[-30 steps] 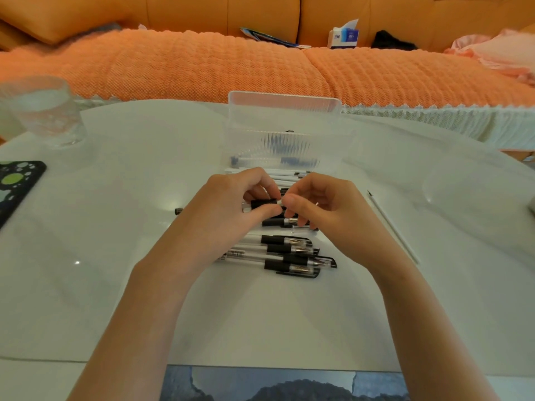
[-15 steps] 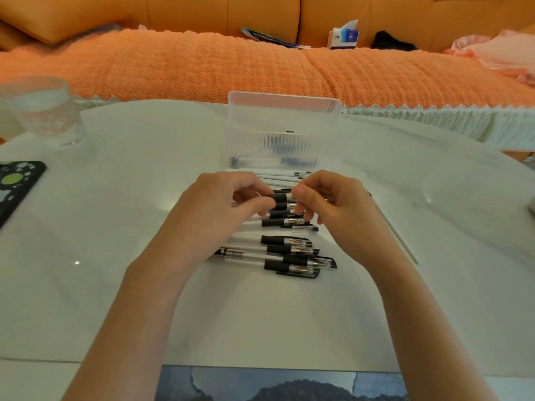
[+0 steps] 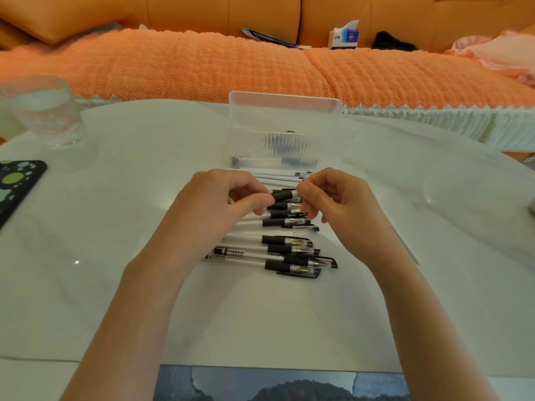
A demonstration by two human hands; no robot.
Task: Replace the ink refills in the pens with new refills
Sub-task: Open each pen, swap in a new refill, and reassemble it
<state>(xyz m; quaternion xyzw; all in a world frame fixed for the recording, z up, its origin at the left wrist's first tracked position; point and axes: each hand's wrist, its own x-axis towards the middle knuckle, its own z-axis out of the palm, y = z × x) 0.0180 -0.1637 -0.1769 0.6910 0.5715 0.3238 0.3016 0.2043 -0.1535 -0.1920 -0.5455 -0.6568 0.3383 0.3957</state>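
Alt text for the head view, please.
Two hands hold one pen between them: the left hand grips its barrel, the right hand pinches its tip end. Below lies a row of pens on a white table; behind them, white refills and a clear box, with a glass at far left.

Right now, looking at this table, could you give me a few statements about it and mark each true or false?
1. The left hand and the right hand both hold one black-gripped pen. True.
2. The glass stands on the right side of the table. False: it stands far left.
3. The clear plastic box is shut. False: its lid stands open.
4. More pens lie on the table nearer the person. True.
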